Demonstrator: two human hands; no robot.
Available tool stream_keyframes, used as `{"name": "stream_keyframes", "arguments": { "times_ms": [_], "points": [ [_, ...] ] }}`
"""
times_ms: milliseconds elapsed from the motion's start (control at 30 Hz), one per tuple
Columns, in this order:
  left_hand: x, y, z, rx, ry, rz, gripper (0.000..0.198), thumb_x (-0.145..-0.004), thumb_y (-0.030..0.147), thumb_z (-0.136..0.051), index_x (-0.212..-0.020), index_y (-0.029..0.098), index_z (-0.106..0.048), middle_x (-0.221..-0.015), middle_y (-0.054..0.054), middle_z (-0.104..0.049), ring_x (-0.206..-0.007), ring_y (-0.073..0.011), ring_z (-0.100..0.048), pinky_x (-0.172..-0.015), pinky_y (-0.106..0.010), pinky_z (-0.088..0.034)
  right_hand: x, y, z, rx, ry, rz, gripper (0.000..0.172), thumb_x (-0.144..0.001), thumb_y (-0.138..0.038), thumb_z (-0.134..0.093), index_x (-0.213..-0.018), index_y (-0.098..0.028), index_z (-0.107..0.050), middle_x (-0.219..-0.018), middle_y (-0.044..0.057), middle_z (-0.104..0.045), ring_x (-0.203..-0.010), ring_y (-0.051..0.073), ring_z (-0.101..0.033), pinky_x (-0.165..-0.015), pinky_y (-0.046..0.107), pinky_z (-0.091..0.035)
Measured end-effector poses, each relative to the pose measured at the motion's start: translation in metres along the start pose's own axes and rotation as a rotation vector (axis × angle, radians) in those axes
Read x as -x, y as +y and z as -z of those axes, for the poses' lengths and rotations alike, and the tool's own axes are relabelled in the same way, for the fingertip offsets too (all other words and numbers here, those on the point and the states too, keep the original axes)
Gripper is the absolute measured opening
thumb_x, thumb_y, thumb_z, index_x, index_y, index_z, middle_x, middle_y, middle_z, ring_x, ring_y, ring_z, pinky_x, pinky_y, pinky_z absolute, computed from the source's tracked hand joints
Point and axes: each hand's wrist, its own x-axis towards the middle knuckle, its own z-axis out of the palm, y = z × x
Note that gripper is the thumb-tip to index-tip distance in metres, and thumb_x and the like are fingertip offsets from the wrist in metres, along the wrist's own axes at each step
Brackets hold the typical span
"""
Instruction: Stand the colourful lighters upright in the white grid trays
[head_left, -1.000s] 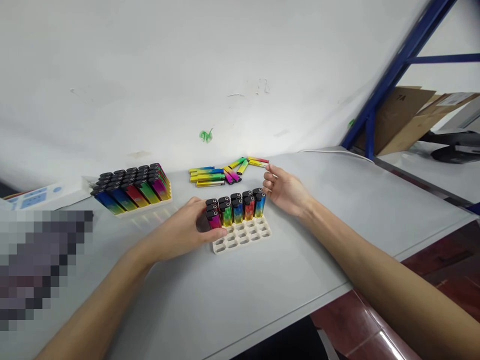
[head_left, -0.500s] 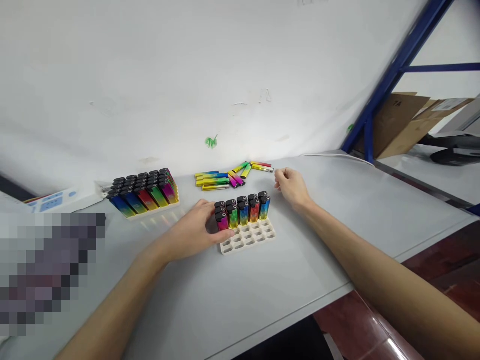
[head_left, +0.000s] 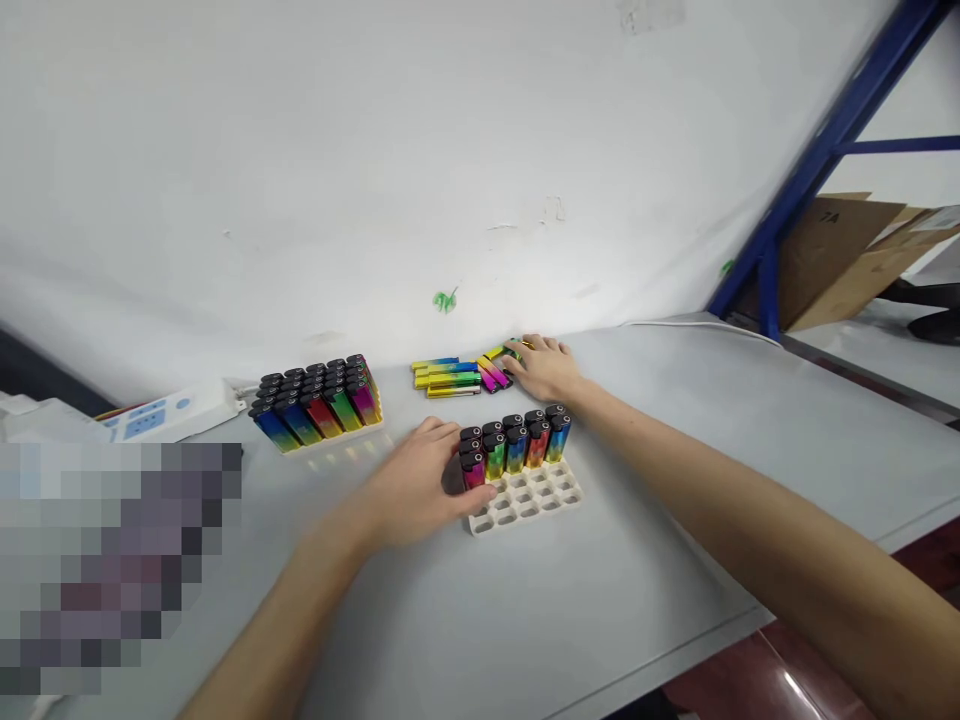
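A cream slotted tray (head_left: 534, 498) sits mid-table with two back rows of upright rainbow lighters (head_left: 516, 444) with black caps; its front slots are bare. My left hand (head_left: 424, 485) rests against the tray's left end, thumb on its front corner, fingers curled at the lighters. My right hand (head_left: 545, 367) lies palm down over the right end of a pile of loose lighters (head_left: 454, 375) by the wall, its fingers bent onto them; I cannot see whether one is gripped.
A second tray full of lighters (head_left: 316, 403) stands at the left. A white power strip (head_left: 161, 417) lies beyond it, and a blurred patch covers the lower left. A blue rack post (head_left: 814, 170) with cardboard boxes (head_left: 855, 255) stands at the right. The table edge runs along the lower right.
My right hand moved from beside the tray back to the loose pile and came down on it. The left hand stayed on the tray. The view shifted, so everything sits lower and further right.
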Motion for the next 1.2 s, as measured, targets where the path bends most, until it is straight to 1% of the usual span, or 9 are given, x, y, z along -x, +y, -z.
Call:
{"name": "stream_keyframes", "arguments": {
  "times_ms": [233,333,467,533,667,800,933,1067,1200],
  "points": [
    [0.001,-0.003,-0.004,-0.013,0.034,0.033,0.034,-0.079,0.056,-0.060,-0.079,0.022,-0.056,-0.089,-0.006,-0.061,-0.091,-0.0270,-0.055,-0.077,-0.039,-0.048,0.041,0.002,0.004,0.056,0.050,-0.055,0.051,-0.098,-0.050,-0.030,-0.138,-0.029,-0.053,-0.140,0.013,-0.053,-0.123,0.039,-0.047,-0.097,0.057,-0.038],
    [0.001,-0.003,-0.005,-0.024,0.043,0.052,0.037,-0.079,0.058,-0.059,-0.083,0.022,-0.057,-0.093,-0.007,-0.061,-0.092,-0.0270,-0.056,-0.077,-0.040,-0.048,0.061,0.011,0.014,-0.008,0.139,-0.015,0.050,-0.101,-0.043,-0.025,-0.139,-0.024,-0.052,-0.141,0.010,-0.055,-0.132,0.033,-0.040,-0.104,0.050,-0.034],
    [0.002,-0.002,-0.005,-0.035,0.032,0.049,0.037,-0.082,0.058,-0.057,-0.085,0.022,-0.057,-0.092,-0.006,-0.060,-0.092,-0.0262,-0.057,-0.078,-0.039,-0.048,0.079,0.031,0.032,0.016,0.264,-0.134,0.043,-0.099,-0.038,-0.033,-0.121,-0.018,-0.064,-0.125,0.014,-0.063,-0.119,0.032,-0.049,-0.098,0.046,-0.038],
    [0.003,-0.002,-0.005,-0.029,0.031,0.051,0.036,-0.083,0.057,-0.056,-0.088,0.022,-0.057,-0.094,-0.005,-0.060,-0.092,-0.0257,-0.058,-0.079,-0.038,-0.048,0.085,0.042,0.035,0.065,0.244,-0.222,0.041,-0.094,-0.044,-0.043,-0.112,-0.016,-0.067,-0.117,0.017,-0.064,-0.112,0.035,-0.051,-0.095,0.047,-0.039],
    [0.003,-0.006,-0.007,-0.015,0.042,0.064,0.038,-0.081,0.058,-0.057,-0.092,0.022,-0.061,-0.097,-0.005,-0.062,-0.092,-0.0257,-0.059,-0.079,-0.037,-0.049,0.090,0.057,0.034,0.029,0.090,-0.294,0.041,-0.085,-0.047,-0.055,-0.109,-0.017,-0.067,-0.114,0.017,-0.062,-0.109,0.035,-0.054,-0.093,0.046,-0.040],
    [0.002,-0.009,-0.009,-0.014,0.048,0.084,0.042,-0.080,0.060,-0.058,-0.098,0.023,-0.063,-0.101,-0.005,-0.064,-0.094,-0.0264,-0.060,-0.080,-0.037,-0.049,0.086,0.064,0.034,-0.253,0.095,-0.320,0.028,-0.079,-0.040,-0.063,-0.094,-0.016,-0.067,-0.106,0.013,-0.067,-0.106,0.029,-0.058,-0.089,0.038,-0.043],
    [0.001,-0.007,-0.009,-0.035,0.059,0.083,0.043,-0.079,0.059,-0.059,-0.104,0.023,-0.062,-0.104,-0.005,-0.064,-0.099,-0.0271,-0.060,-0.084,-0.037,-0.050,0.083,0.064,0.040,-0.858,0.197,-0.304,0.024,-0.076,-0.037,-0.066,-0.089,-0.018,-0.060,-0.097,0.007,-0.072,-0.092,0.020,-0.065,-0.080,0.031,-0.048],
    [0.002,-0.005,-0.009,-0.055,0.074,0.088,0.038,-0.079,0.057,-0.060,-0.096,0.023,-0.062,-0.098,-0.004,-0.065,-0.093,-0.0261,-0.062,-0.081,-0.037,-0.051,0.085,0.052,0.045,-1.250,0.123,-0.263,0.019,-0.077,-0.031,-0.061,-0.089,-0.022,-0.051,-0.083,0.001,-0.069,-0.077,0.017,-0.066,-0.064,0.028,-0.051],
    [0.001,-0.003,-0.010,-0.056,0.083,0.093,0.037,-0.079,0.056,-0.060,-0.095,0.023,-0.062,-0.096,-0.004,-0.064,-0.091,-0.0255,-0.063,-0.080,-0.037,-0.052,0.088,0.039,0.046,-1.370,0.049,-0.230,0.020,-0.083,-0.039,-0.055,-0.096,-0.026,-0.049,-0.068,-0.006,-0.059,-0.046,0.010,-0.050,-0.040,0.021,-0.036]
  ]
}}
